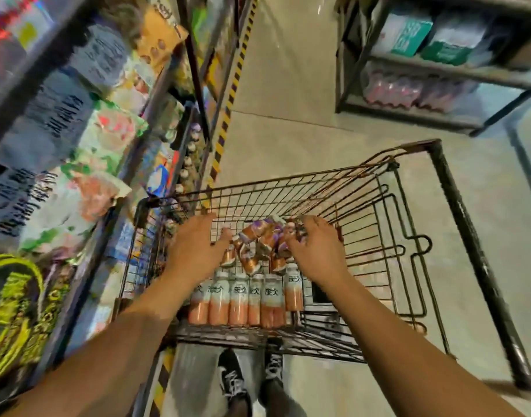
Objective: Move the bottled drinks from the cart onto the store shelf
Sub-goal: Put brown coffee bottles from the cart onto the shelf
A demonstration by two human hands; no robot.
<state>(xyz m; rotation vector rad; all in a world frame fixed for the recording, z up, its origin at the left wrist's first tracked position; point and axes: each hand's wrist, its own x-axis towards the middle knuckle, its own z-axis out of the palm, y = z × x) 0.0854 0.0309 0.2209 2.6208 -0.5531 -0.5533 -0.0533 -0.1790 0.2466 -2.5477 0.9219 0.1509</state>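
Bottles (246,299) are lying in a row inside the wire cart (378,224), near our end, with a jumbled heap of smaller bottles (259,245) beyond them. We are reaching in with both hands: left hand (195,245) fingers spread, right hand (317,245) fingers curling over the heap; shelf (156,94) standing left

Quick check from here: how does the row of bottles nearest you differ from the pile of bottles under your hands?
The near row lies side by side, neatly lined up, caps pointing away; the far pile is jumbled at mixed angles. The row shows white-and-orange labels; the pile shows purple and copper. Both hands, left and right, reach into the pile; the row is untouched. Both lie in the cart.
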